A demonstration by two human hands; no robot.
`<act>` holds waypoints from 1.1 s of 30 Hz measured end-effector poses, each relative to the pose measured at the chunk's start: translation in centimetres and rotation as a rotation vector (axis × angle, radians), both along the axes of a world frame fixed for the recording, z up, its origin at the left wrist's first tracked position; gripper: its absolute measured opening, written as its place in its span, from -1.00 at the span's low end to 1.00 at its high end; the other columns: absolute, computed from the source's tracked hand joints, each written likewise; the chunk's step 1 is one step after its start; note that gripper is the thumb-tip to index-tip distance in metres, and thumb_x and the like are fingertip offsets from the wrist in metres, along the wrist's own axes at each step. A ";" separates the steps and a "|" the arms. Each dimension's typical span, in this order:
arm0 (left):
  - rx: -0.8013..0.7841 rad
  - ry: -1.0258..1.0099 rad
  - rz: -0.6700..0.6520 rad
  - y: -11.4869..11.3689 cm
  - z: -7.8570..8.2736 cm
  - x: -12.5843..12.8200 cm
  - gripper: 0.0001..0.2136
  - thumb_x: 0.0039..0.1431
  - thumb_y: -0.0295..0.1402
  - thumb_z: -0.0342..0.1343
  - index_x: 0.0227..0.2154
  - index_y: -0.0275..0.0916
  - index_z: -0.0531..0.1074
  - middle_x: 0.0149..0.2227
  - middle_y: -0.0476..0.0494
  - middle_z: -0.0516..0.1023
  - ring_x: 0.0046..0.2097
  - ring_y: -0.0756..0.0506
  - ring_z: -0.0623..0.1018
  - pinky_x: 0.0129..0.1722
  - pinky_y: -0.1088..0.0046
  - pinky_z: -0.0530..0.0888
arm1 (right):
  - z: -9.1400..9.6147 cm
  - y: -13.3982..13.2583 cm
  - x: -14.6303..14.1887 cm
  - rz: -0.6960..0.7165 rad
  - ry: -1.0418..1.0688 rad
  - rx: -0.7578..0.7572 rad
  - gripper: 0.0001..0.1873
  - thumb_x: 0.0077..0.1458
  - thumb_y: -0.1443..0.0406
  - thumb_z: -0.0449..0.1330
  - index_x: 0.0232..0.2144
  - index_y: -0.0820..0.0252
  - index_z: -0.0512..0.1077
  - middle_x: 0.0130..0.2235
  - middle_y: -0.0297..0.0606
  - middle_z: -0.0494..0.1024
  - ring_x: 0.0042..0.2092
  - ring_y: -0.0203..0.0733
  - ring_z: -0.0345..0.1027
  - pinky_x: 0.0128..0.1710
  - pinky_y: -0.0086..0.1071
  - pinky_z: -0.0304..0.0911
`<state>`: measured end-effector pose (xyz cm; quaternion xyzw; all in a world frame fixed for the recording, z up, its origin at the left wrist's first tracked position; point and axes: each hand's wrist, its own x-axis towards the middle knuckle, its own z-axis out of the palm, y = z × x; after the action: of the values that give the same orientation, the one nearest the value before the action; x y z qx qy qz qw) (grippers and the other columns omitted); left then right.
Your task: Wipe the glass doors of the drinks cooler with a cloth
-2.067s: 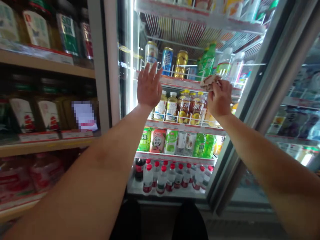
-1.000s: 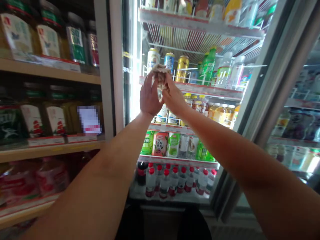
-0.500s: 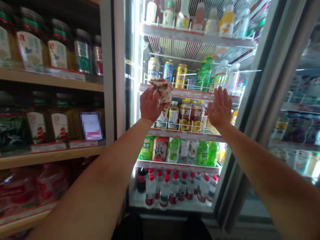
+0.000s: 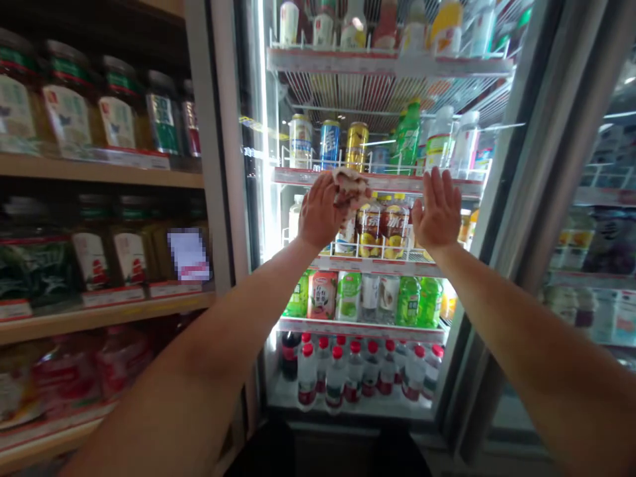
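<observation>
My left hand (image 4: 322, 211) presses a crumpled brown-and-white cloth (image 4: 352, 185) to the glass door (image 4: 322, 93) of a lit drinks fridge, in front of the middle shelves. The cloth pokes out past my fingertips on the right. Level with it, my right hand (image 4: 437, 211) is spread flat against the glass, fingers upward and nothing in it. Behind the glass, a gold can (image 4: 356, 147) stands above the cloth, and brown tea bottles (image 4: 395, 228) show between my hands. Part of the shelf is hidden by my left hand.
Wooden shelves (image 4: 99, 171) with bottles stand at the left. A metal door frame (image 4: 527, 218) runs along the right, beside another fridge section. Red-capped water bottles (image 4: 336, 381) fill the bottom of the fridge.
My left hand has moved the cloth to the right and slightly down across the glass, nearer my right hand. The right hand has stayed almost in place. The view has shifted slightly.
</observation>
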<state>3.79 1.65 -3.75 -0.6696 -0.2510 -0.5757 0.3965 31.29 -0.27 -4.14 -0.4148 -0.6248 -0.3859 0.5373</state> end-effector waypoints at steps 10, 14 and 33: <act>-0.032 0.115 0.042 -1.4 3.7 6.0 -0.69 0.30 -0.49 -0.06 0.05 -0.19 0.39 0.37 -0.20 0.21 0.40 -0.23 0.20 0.35 0.07 0.32 | -0.1 -0.4 -0.3 -0.158 -0.034 -0.005 -0.32 0.32 0.23 -0.13 0.45 0.13 -0.09 0.45 -0.15 0.03 0.48 0.01 -0.22 0.40 0.11 -0.11; -0.050 0.305 0.042 -1.4 2.7 7.3 -0.58 0.34 -0.48 -0.12 0.21 -0.12 0.30 0.34 -0.10 0.25 0.39 -0.18 0.22 0.35 0.08 0.31 | -0.1 -0.4 0.0 -0.154 -0.043 0.004 -0.33 0.33 0.22 -0.14 0.44 0.19 -0.04 0.45 -0.15 0.02 0.48 -0.03 -0.22 0.43 0.03 -0.15; -0.030 0.412 0.222 -0.6 4.1 8.0 -0.47 0.37 -0.44 -0.21 0.38 -0.27 0.10 0.45 -0.20 0.02 0.47 -0.26 -0.14 0.39 0.00 0.03 | -0.5 -0.3 0.2 -0.136 -0.068 0.010 -0.36 0.37 0.18 -0.16 0.42 0.26 0.00 0.46 -0.12 0.01 0.48 0.02 -0.23 0.43 0.02 -0.19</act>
<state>11.77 1.09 0.38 -0.7470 -0.2453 -0.3759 0.4903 31.50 -0.59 -4.68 -0.4404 -0.6111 -0.4385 0.4902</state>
